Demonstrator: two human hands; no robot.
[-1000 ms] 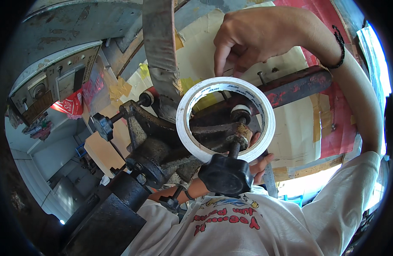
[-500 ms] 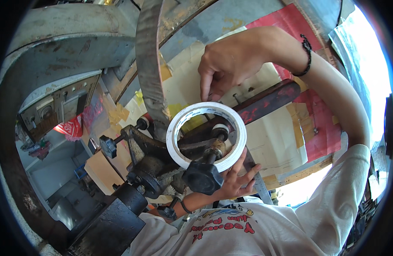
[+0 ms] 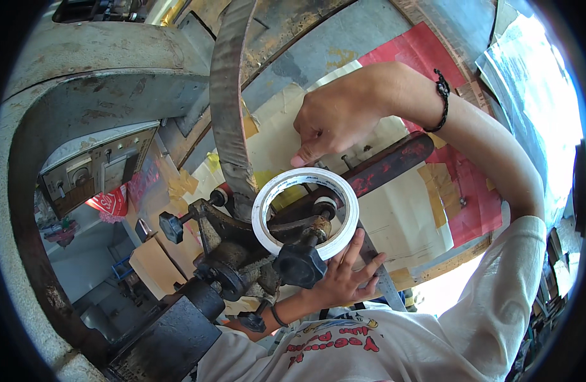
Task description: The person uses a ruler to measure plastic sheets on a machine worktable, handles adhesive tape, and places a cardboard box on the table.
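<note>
1. I see the left hand [image 3: 344, 280] with fingers spread wide, at the steel ruler [image 3: 390, 290].
2. I have the right hand [image 3: 344, 118] curled, thumb extended; I cannot tell whether it grips anything.
3. The white tape roll [image 3: 260, 213] loops around the shaft of the black star knob [image 3: 299, 264].
4. Between both hands, a dark red bar [image 3: 395, 159] crosses cream paper [image 3: 404, 219].

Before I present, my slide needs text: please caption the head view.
Right hand over pale paper, left hand by a metal ruler, white tape roll seen between.

the grey worktable [image 3: 311, 70] carries cream paper [image 3: 402, 223] and red sheeting [image 3: 481, 200], tan tape [image 3: 435, 190] where they meet.
</note>
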